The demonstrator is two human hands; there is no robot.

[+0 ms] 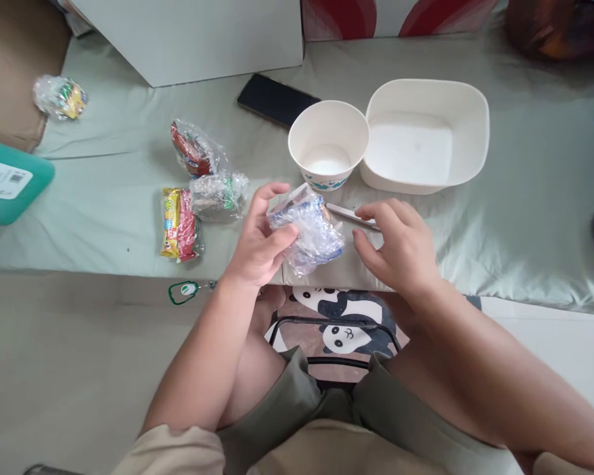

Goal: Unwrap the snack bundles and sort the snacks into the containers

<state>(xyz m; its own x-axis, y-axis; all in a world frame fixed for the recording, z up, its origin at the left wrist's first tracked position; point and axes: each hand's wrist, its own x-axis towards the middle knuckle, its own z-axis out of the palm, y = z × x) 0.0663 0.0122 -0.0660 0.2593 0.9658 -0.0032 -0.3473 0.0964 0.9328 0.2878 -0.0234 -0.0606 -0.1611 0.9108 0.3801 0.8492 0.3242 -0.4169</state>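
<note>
My left hand point(261, 241) is closed on a packet in crinkled clear plastic wrap point(313, 234), with blue and white print showing through; its contents cannot be made out. The thumb presses on the near side of the packet, just above the table's front edge. To the right, my right hand point(400, 244) has thumb and forefinger apart with nothing between them. A slim white stick-like tool point(345, 212) lies by its fingertips, partly hidden by them; whether they touch it I cannot tell. A white paper cup point(327, 178) stands just behind the packet.
A rectangular white tub point(428, 178) adjoins the cup, and a dark phone point(272, 99) lies behind. At left are a yellow snack packet point(170, 221), a red packet point(187, 224) and several plastic-wrapped pieces point(218, 196). A white box point(218, 39) stands at the back.
</note>
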